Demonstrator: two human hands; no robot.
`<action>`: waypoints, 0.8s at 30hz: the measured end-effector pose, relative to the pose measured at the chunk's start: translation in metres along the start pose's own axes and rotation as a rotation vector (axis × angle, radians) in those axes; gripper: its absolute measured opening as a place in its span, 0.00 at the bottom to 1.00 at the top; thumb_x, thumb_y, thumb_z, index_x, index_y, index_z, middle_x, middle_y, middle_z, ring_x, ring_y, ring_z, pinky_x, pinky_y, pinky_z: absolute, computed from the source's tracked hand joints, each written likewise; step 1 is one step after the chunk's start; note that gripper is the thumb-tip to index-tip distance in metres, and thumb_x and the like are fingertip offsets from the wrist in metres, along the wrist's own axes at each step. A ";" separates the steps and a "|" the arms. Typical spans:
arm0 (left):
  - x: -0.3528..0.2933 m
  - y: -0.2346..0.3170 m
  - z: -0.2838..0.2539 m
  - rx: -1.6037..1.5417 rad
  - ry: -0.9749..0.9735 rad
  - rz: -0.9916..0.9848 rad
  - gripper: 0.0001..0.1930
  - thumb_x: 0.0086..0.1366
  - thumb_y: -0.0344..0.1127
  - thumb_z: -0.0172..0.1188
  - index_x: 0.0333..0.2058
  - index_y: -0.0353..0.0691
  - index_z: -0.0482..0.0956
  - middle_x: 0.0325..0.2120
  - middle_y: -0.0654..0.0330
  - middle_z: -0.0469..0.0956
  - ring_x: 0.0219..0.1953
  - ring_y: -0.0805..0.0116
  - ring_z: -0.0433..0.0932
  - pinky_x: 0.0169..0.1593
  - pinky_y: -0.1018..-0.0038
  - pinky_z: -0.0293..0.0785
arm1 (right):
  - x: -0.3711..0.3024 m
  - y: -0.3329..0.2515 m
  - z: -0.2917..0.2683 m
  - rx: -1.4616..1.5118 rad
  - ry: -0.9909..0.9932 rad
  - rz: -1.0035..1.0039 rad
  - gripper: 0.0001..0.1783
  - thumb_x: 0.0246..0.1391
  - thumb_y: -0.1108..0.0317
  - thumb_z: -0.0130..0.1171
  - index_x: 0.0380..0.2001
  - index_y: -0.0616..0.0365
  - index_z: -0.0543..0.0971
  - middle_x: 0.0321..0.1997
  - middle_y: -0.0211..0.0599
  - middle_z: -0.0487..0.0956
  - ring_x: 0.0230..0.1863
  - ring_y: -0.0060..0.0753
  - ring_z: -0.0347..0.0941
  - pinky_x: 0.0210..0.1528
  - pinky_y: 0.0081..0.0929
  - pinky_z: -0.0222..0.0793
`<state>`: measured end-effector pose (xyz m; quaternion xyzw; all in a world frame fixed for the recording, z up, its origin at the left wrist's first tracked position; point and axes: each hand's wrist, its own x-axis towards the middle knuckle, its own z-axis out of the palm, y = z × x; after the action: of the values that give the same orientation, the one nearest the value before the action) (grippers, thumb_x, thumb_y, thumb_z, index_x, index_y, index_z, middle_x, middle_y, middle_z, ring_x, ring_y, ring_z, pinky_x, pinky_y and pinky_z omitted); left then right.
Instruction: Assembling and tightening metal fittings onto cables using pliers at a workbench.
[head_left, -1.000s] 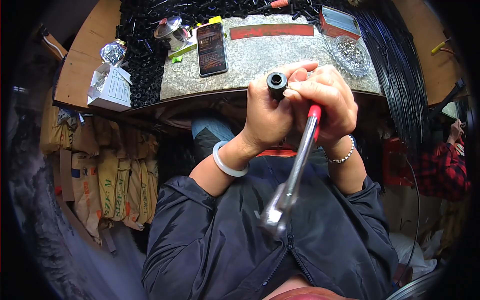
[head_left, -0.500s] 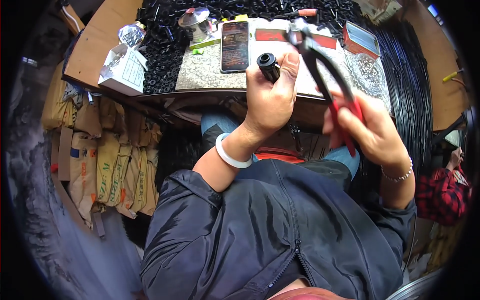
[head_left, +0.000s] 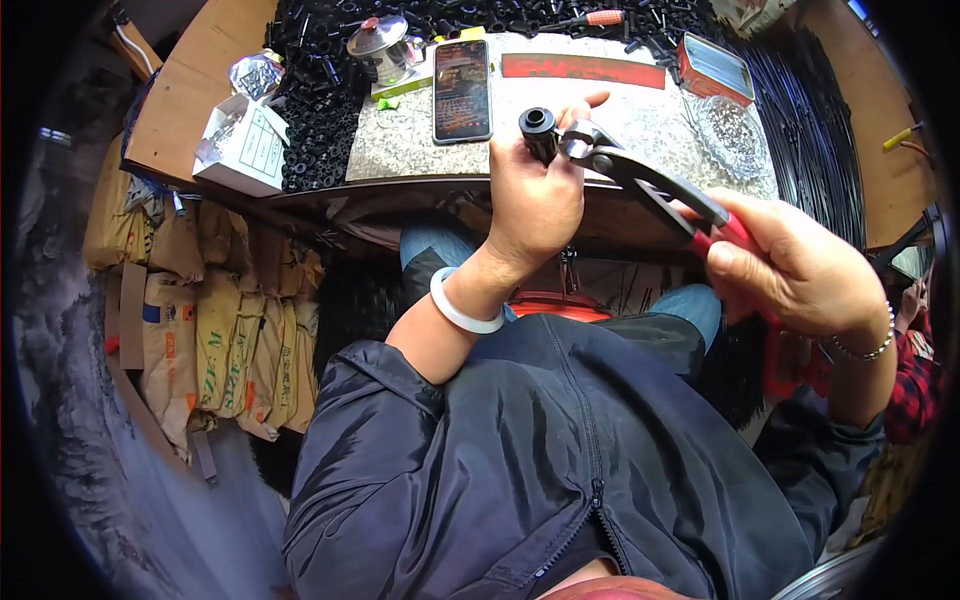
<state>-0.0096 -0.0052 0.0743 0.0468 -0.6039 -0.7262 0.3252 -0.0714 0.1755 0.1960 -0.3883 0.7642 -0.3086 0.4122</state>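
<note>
My left hand is closed round a black cylindrical plastic part, held upright with its round, hollow end facing up. In my right hand is a pair of pliers with red handles and a dark metal head. The jaws of the pliers lie right beside the black part, at my left thumb; whether they grip anything there I cannot make out. Both hands are above the near edge of the workbench.
On the bench a phone lies on a speckled board, near a red strip. A lidded metal pot, a white box, a red tin and a glass dish stand around. Black parts heap behind; thin black rods lie right.
The pliers have swung from upright to slanting, their jaws coming down beside the black part. My right hand has moved right and slightly lower. My left hand stays nearly in place.
</note>
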 end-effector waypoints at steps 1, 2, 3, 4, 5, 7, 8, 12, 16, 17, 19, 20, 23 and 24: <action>0.000 0.001 0.000 0.000 -0.004 -0.001 0.13 0.66 0.34 0.47 0.37 0.28 0.75 0.11 0.73 0.61 0.11 0.90 0.53 0.14 0.86 0.47 | 0.001 -0.009 -0.006 -0.051 -0.079 0.109 0.18 0.60 0.63 0.45 0.49 0.63 0.67 0.18 0.25 0.67 0.15 0.14 0.64 0.18 0.15 0.62; 0.000 0.002 0.001 0.021 -0.010 0.007 0.13 0.65 0.33 0.47 0.37 0.28 0.75 0.11 0.73 0.62 0.11 0.90 0.54 0.14 0.86 0.47 | 0.001 -0.009 -0.008 -0.046 -0.072 0.111 0.18 0.60 0.63 0.45 0.49 0.63 0.67 0.18 0.25 0.67 0.15 0.14 0.64 0.18 0.15 0.62; -0.001 0.004 0.001 0.042 -0.013 0.016 0.13 0.65 0.33 0.47 0.37 0.28 0.75 0.12 0.72 0.63 0.11 0.90 0.54 0.14 0.86 0.47 | 0.002 -0.009 -0.009 -0.002 -0.093 0.173 0.18 0.60 0.63 0.45 0.49 0.62 0.67 0.17 0.25 0.67 0.14 0.14 0.63 0.17 0.14 0.62; 0.000 0.004 0.002 0.042 -0.019 0.015 0.13 0.65 0.33 0.47 0.37 0.28 0.75 0.12 0.72 0.63 0.11 0.90 0.54 0.14 0.86 0.47 | 0.001 -0.009 -0.010 0.042 -0.116 0.235 0.17 0.61 0.63 0.44 0.48 0.62 0.68 0.16 0.24 0.66 0.13 0.14 0.62 0.17 0.14 0.61; 0.001 0.004 0.003 0.063 -0.021 0.038 0.12 0.65 0.32 0.48 0.37 0.28 0.75 0.12 0.72 0.63 0.11 0.90 0.54 0.14 0.86 0.47 | -0.001 -0.014 -0.011 0.018 -0.112 0.287 0.17 0.61 0.62 0.43 0.47 0.61 0.69 0.17 0.26 0.69 0.15 0.15 0.63 0.17 0.15 0.62; 0.002 0.005 0.003 0.086 -0.020 0.061 0.12 0.65 0.32 0.48 0.38 0.28 0.75 0.13 0.72 0.64 0.11 0.90 0.55 0.14 0.86 0.46 | -0.006 -0.002 -0.003 0.067 -0.048 0.181 0.17 0.61 0.62 0.44 0.48 0.61 0.69 0.18 0.28 0.70 0.16 0.15 0.65 0.18 0.15 0.62; 0.002 0.006 0.004 0.085 -0.046 0.084 0.11 0.65 0.31 0.47 0.37 0.28 0.75 0.13 0.71 0.65 0.12 0.90 0.55 0.14 0.86 0.47 | -0.007 0.006 0.001 0.114 0.018 0.077 0.17 0.61 0.62 0.44 0.48 0.61 0.69 0.19 0.29 0.72 0.17 0.15 0.66 0.18 0.15 0.62; -0.002 0.008 0.009 0.004 -0.032 0.044 0.10 0.64 0.28 0.46 0.36 0.28 0.75 0.15 0.70 0.67 0.12 0.89 0.55 0.14 0.86 0.47 | -0.003 0.015 0.006 0.123 0.016 -0.080 0.19 0.60 0.61 0.47 0.48 0.64 0.70 0.20 0.31 0.71 0.22 0.18 0.67 0.28 0.19 0.68; -0.004 0.011 0.008 0.004 -0.040 -0.023 0.10 0.64 0.27 0.46 0.36 0.27 0.75 0.14 0.69 0.67 0.12 0.89 0.56 0.14 0.86 0.47 | -0.004 0.010 0.004 0.088 0.006 -0.039 0.19 0.60 0.61 0.46 0.48 0.65 0.69 0.20 0.31 0.71 0.23 0.18 0.67 0.29 0.20 0.67; -0.004 0.007 0.008 0.034 -0.037 0.030 0.10 0.64 0.28 0.46 0.36 0.27 0.75 0.13 0.70 0.66 0.12 0.89 0.56 0.14 0.86 0.47 | -0.004 0.013 0.004 0.088 0.008 -0.038 0.19 0.60 0.61 0.46 0.48 0.65 0.69 0.20 0.31 0.71 0.23 0.18 0.67 0.29 0.20 0.67; -0.004 0.005 0.008 0.063 -0.037 0.083 0.11 0.64 0.28 0.46 0.35 0.27 0.75 0.13 0.71 0.65 0.12 0.89 0.56 0.14 0.86 0.47 | -0.004 0.020 0.003 0.041 0.019 -0.141 0.20 0.60 0.60 0.46 0.48 0.65 0.69 0.20 0.31 0.71 0.22 0.18 0.67 0.28 0.19 0.67; -0.004 0.006 0.008 0.065 -0.043 0.078 0.11 0.64 0.28 0.46 0.35 0.26 0.75 0.13 0.71 0.65 0.13 0.89 0.56 0.15 0.86 0.48 | -0.005 0.018 0.002 0.043 0.020 -0.141 0.20 0.60 0.60 0.46 0.48 0.65 0.69 0.20 0.31 0.71 0.22 0.18 0.67 0.28 0.19 0.67; -0.004 0.003 0.007 0.085 -0.048 0.101 0.11 0.64 0.29 0.47 0.36 0.26 0.75 0.13 0.71 0.65 0.13 0.89 0.57 0.16 0.87 0.49 | -0.009 0.000 -0.004 0.007 0.016 -0.045 0.18 0.60 0.59 0.46 0.42 0.65 0.71 0.18 0.29 0.70 0.18 0.18 0.66 0.24 0.18 0.66; -0.004 0.001 0.006 0.103 -0.045 0.129 0.11 0.64 0.30 0.47 0.36 0.27 0.76 0.13 0.72 0.65 0.14 0.89 0.56 0.17 0.87 0.49 | -0.009 -0.008 -0.006 -0.007 -0.009 0.047 0.17 0.60 0.58 0.45 0.39 0.64 0.72 0.17 0.29 0.69 0.16 0.18 0.65 0.22 0.18 0.64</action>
<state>-0.0085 0.0022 0.0751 0.0080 -0.6496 -0.6725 0.3546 -0.0704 0.1802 0.2086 -0.3733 0.7723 -0.2944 0.4213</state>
